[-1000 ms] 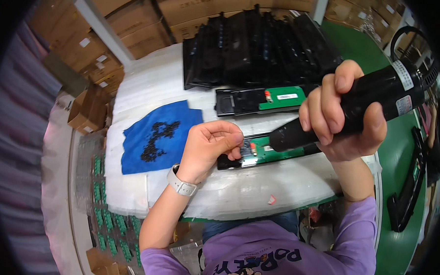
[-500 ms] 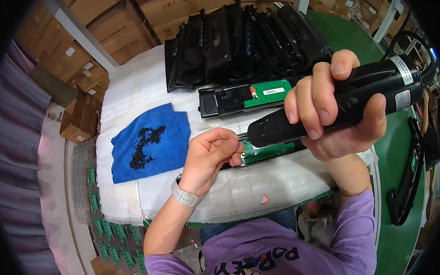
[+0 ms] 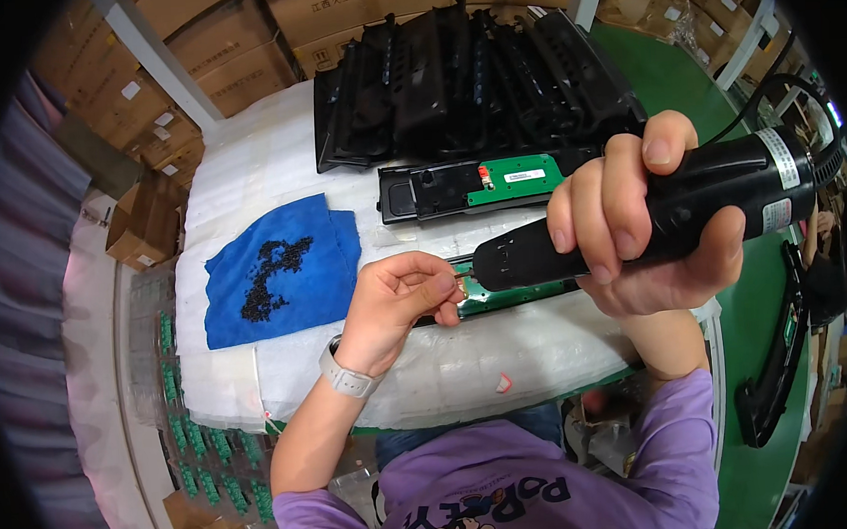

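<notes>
My right hand [image 3: 620, 223] is wrapped around a black corded electric screwdriver [image 3: 722, 180], held sideways with its nose toward the left. Its thin metal bit [image 3: 465, 274] reaches the fingertips of my left hand [image 3: 392, 304]. Those fingers are pinched together at the bit's end; whatever sits between them is too small to make out. Below the tool lies a green circuit board [image 3: 515, 299] in a dark housing, partly covered by the screwdriver and my hands. On a blue cloth [image 3: 325, 292] to the left, small black pieces that look like screws [image 3: 260, 298] are scattered.
Just beyond, a black housing [image 3: 404, 199] carries another green board [image 3: 538, 176]. Black plastic housings [image 3: 425, 85] are piled at the back on the white padded table [image 3: 249, 159]. Cardboard boxes [image 3: 356, 22] stand behind. A long black part [image 3: 773, 363] lies on the green surface at right.
The screwdriver's nose and bit have dipped slightly against my left fingertips. Both hands keep their grips, and the whole view has shifted a little.
</notes>
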Tool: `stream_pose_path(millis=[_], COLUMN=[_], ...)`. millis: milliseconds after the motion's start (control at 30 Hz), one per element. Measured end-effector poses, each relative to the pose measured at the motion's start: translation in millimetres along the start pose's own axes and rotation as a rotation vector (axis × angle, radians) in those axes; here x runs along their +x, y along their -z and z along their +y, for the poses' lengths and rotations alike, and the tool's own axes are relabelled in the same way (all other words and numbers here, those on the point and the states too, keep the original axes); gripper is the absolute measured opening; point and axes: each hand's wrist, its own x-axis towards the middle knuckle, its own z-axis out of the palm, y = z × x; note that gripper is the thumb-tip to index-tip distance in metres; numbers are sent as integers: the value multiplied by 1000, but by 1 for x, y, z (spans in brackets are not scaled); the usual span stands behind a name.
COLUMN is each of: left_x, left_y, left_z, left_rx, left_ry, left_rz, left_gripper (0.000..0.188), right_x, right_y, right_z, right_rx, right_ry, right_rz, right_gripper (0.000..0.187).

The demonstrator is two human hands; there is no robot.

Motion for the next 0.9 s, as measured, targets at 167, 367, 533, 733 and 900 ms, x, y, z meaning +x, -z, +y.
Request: stream_pose_path(millis=[167, 367, 533, 733, 900], left_x=[-2, -3, -1, 0, 3], left_y=[-2, 3, -6, 6, 8], left_z=[-1, -1, 7, 8, 2], left_rx=[2, 117, 447, 493, 432], left_ry=[-2, -21, -79, -154, -164], left_rz=[-2, -21, 23, 146, 121], left_gripper=[12, 13, 21, 7, 18], right_x=[-4, -1, 1, -12, -14], right_y=[-3, -1, 5, -9, -16], right_z=[1, 4, 8, 22, 26], right_rx=[1, 26, 74, -212, -281], right_ry=[7, -11, -68, -340, -431], right_rz=[25, 8, -3, 85, 112], right_gripper=[47, 46, 46, 47, 50])
